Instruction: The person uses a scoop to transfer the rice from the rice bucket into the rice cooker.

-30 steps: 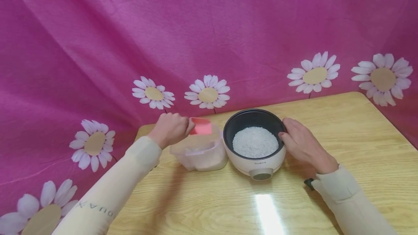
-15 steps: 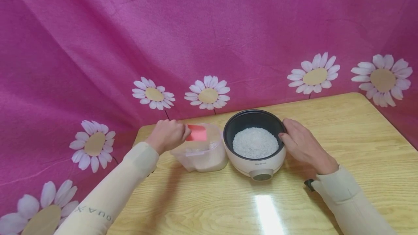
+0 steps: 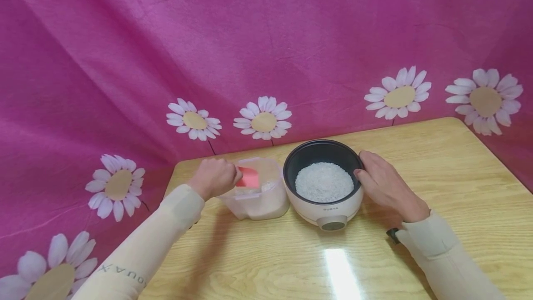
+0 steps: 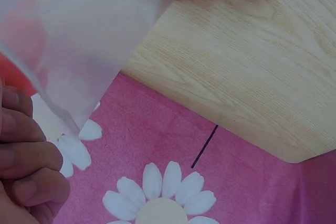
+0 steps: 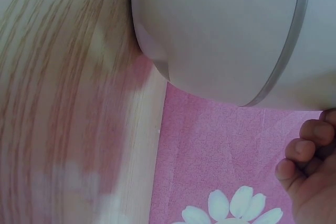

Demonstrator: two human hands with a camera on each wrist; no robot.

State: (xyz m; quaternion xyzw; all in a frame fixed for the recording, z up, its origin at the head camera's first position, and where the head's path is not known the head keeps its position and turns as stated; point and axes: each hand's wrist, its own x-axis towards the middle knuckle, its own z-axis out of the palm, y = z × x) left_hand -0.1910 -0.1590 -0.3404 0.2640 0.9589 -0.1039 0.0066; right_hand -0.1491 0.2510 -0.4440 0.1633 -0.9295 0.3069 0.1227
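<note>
My left hand [image 3: 214, 178] grips a red scoop [image 3: 248, 177] by its handle, its fingers curled. The scoop's flat blade hangs within the rim of a translucent plastic container [image 3: 260, 206], which holds white rice. In the left wrist view, the scoop shows pink through the container's wall [image 4: 100, 30], beside my curled fingers. Just right of the container stands a cream electric cooking pot [image 3: 306, 207] with a black inside and a mound of rice [image 3: 325, 182]. At the pot's right rim my right hand [image 3: 381, 180] holds on, thumb over the edge; its other fingers are mostly hidden in the head view.
Both vessels stand near the back edge of a wooden table [image 3: 437, 165]. Behind hangs a magenta cloth [image 3: 266, 36] printed with daisies. A round knob [image 3: 333, 223] sits on the pot's front. A dark band [image 3: 393, 235] shows at my right wrist.
My left hand and the scoop have moved down and slightly left, from above the container's far side to lower inside its rim. My right hand stays on the pot.
</note>
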